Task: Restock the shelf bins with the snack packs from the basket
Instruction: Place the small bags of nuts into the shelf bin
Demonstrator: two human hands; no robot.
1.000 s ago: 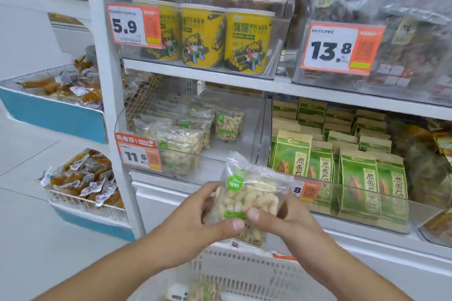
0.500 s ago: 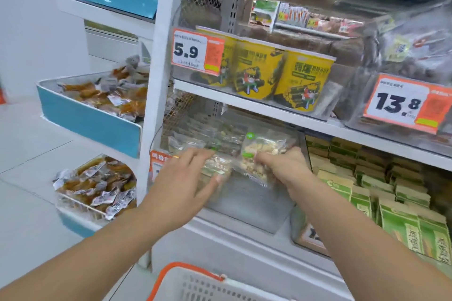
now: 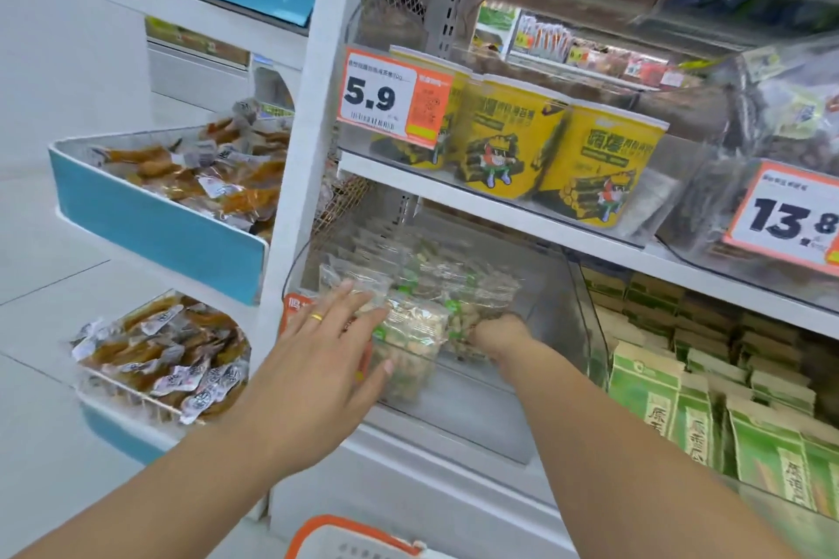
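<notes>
Now a pack is being seated. Straight left hand fingers are pressed against the front snack packs; the right hand is curled around one inside the clear bin. Next, release is called for, then the basket.

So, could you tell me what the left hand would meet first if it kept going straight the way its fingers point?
Most likely the clear nut packs in the bin; the left hand already reaches them, though depth is unclear.

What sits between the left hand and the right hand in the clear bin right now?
In the head view, a clear snack pack of pale nuts stands between the left hand and the right hand, inside the clear bin.
</notes>
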